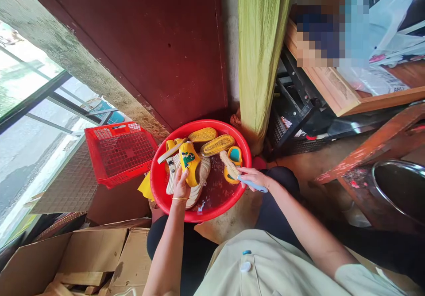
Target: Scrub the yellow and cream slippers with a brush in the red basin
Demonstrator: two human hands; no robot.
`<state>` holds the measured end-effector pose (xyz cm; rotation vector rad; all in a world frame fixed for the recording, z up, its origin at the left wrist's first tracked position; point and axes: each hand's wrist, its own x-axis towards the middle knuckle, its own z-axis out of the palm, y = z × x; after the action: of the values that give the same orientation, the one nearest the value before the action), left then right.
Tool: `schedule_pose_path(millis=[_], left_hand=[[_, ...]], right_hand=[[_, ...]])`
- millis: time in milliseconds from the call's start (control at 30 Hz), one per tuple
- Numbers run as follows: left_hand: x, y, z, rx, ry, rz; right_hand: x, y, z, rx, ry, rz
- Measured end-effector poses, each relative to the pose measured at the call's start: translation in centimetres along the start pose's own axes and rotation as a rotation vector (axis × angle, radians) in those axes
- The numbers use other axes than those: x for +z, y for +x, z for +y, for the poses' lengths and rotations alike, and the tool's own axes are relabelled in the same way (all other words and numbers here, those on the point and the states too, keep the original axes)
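A red basin [201,217] holds dark water and several shoes. My left hand [181,184] grips a yellow shoe [194,175] with a green dinosaur picture on it, over the left half of the basin. In my right hand [255,178] is the blue handle of a brush [230,163], whose pale bristle end lies over a yellow shoe with a teal inside [235,154] at the basin's right. Two yellow soles [217,145] face up near the far rim. Below my left hand's shoe lie white ridged shoes [203,172].
A red plastic crate [121,152] stands left of the basin, with cardboard boxes [93,251] at the lower left. A green curtain [262,57] hangs behind. On the right are a wooden tray table [345,92] and a metal pot [398,190].
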<state>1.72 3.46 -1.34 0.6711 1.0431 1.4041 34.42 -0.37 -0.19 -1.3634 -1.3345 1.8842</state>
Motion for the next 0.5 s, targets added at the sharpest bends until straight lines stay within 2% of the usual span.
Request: schedule_pose_path(millis=[200, 300, 400, 500], left_hand=[[0.2, 0.3, 1.3, 0.190, 0.216, 0.044], [0.6, 0.1, 1.7, 0.209, 0.211, 0.073], [0.4, -0.4, 1.4, 0.085, 0.075, 0.125], [-0.6, -0.8, 0.4, -0.116, -0.079, 0.192]], right_hand=[[-0.5, 0.7, 0.8, -0.012, 0.020, -0.020], [-0.6, 1.0, 1.3, -0.013, 0.024, -0.016], [0.1, 0.5, 1.3, -0.023, 0.042, -0.020], [2.0, -0.7, 0.1, -0.025, 0.006, -0.129]])
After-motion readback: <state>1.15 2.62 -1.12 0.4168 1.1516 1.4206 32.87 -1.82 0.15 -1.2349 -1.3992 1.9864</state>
